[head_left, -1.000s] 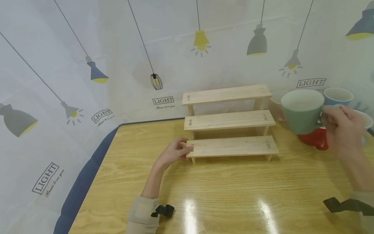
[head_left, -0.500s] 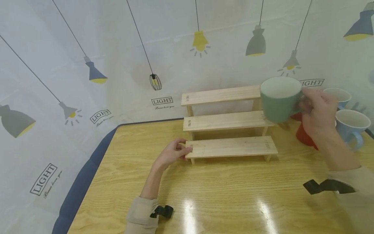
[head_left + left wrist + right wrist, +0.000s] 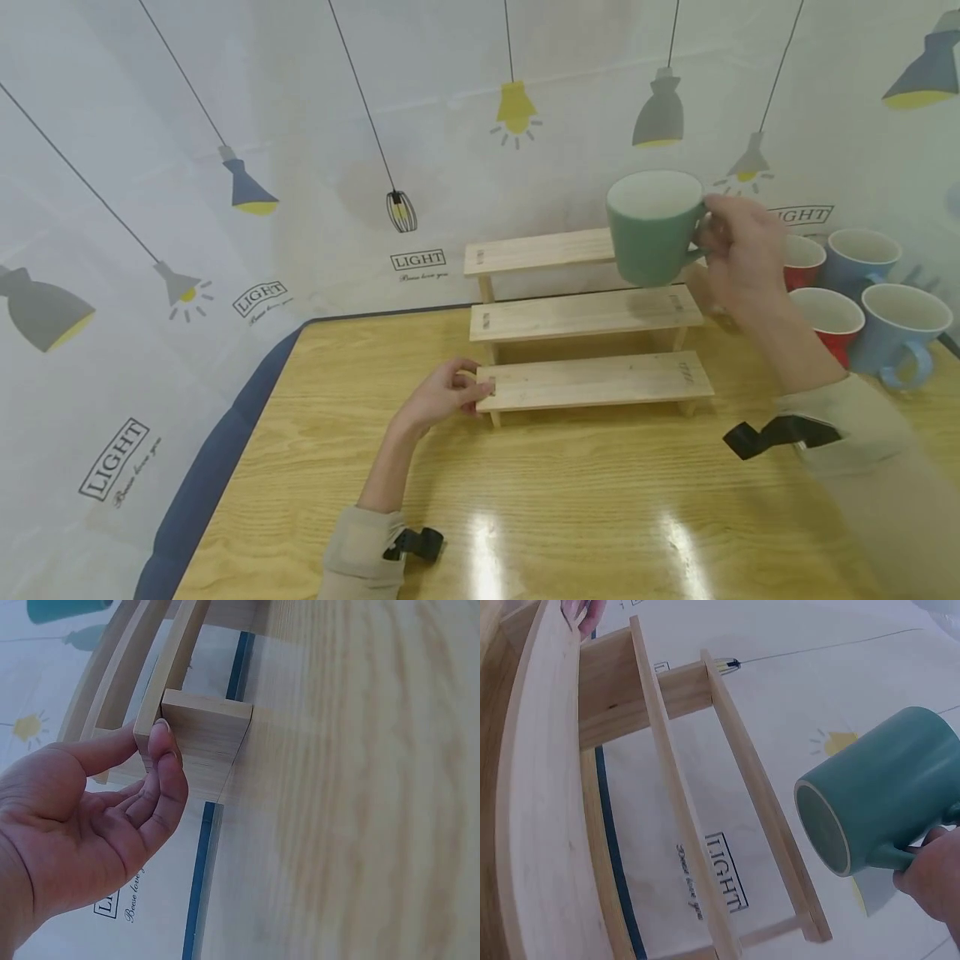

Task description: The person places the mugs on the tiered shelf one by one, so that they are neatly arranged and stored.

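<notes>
A three-tier wooden shelf [image 3: 592,381] stands on the table against the wall. My left hand [image 3: 442,392] pinches the left end of its lowest board, thumb on top and fingers below, as the left wrist view shows close up. A green mug [image 3: 651,237] with a white inside is held up by its handle in my right hand [image 3: 746,246]. It is upright and overlaps the right part of the top board in the head view. From the right wrist view, the mug's base [image 3: 823,829] shows beyond the top board's edge.
To the right of the shelf stand two red mugs [image 3: 828,312] and two blue mugs [image 3: 903,321], close together. Behind everything is a wall sheet [image 3: 450,100] printed with lamps. A dark blue edge [image 3: 225,425] borders the wooden table [image 3: 600,483].
My right hand has carried the green mug left and up, from over the other mugs to the shelf's top board. My left hand has kept its hold on the shelf.
</notes>
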Demonstrator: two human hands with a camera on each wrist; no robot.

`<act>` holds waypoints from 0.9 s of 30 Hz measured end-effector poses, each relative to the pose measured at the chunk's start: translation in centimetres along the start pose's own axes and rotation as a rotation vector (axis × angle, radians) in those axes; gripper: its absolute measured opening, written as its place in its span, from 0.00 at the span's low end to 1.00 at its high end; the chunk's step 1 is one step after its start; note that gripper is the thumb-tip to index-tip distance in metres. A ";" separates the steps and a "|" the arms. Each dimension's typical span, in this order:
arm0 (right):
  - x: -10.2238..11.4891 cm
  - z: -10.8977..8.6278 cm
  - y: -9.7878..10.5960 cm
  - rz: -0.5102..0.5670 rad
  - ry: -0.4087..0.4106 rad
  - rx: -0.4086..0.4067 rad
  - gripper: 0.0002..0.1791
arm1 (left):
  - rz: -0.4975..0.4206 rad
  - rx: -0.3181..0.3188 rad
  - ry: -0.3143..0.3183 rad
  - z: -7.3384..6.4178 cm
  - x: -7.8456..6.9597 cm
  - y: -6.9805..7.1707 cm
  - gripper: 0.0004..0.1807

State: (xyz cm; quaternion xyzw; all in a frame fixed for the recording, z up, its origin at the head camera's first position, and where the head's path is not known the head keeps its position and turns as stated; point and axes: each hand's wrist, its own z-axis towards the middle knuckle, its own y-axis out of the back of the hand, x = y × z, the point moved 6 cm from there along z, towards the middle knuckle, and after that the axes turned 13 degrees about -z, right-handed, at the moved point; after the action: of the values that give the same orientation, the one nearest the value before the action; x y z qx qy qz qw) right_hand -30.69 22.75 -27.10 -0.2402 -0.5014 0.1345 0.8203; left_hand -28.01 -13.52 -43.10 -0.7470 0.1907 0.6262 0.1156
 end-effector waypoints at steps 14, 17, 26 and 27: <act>-4.5 2.0 -5.7 -0.039 -0.125 0.002 0.25 | -0.024 0.018 0.014 0.0 0.2 0.0 0.33; -5.5 2.3 -6.8 -0.056 -0.153 0.001 0.24 | -0.020 0.021 0.010 0.0 0.2 0.0 0.33; -8.7 3.4 -9.6 -0.055 -0.273 -0.057 0.21 | -0.014 0.005 0.015 0.0 0.4 0.2 0.33; -9.0 3.6 -9.8 -0.057 -0.282 -0.058 0.21 | -0.017 0.006 0.012 0.0 0.4 0.2 0.33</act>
State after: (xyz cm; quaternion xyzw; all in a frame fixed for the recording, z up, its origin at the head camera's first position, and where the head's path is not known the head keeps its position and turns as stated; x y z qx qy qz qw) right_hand -38.20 11.18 -27.37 -0.2284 -0.6220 0.1291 0.7378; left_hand -28.04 -13.73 -43.45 -0.7521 0.1869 0.6201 0.1219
